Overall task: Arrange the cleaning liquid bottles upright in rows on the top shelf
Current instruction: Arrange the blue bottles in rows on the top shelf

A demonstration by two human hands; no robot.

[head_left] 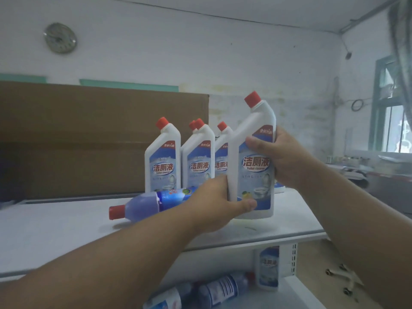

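From the head view, both hands hold one white toilet-cleaner bottle (252, 157) near the front of the top shelf (66, 230). The left hand (214, 206) has its fingers wrapped round the bottle's lower edge with the thumb across the front; the right hand (281, 157) grips the upper body from the other side. The bottle stands nearly upright, its base at or just above the shelf (contact is hard to tell).

To do this step well, I judge it should be set flat, label forward, in line in front of the standing white bottles (162, 157), then released only once steady.

Counted: four white bottles stand upright behind, one largely hidden, plus the held one. One blue bottle (147, 202) lies on its side on the top shelf. Below, a lower shelf (296, 293) shows one upright white bottle (268, 267) and at least two blue ones (220, 288) lying down.
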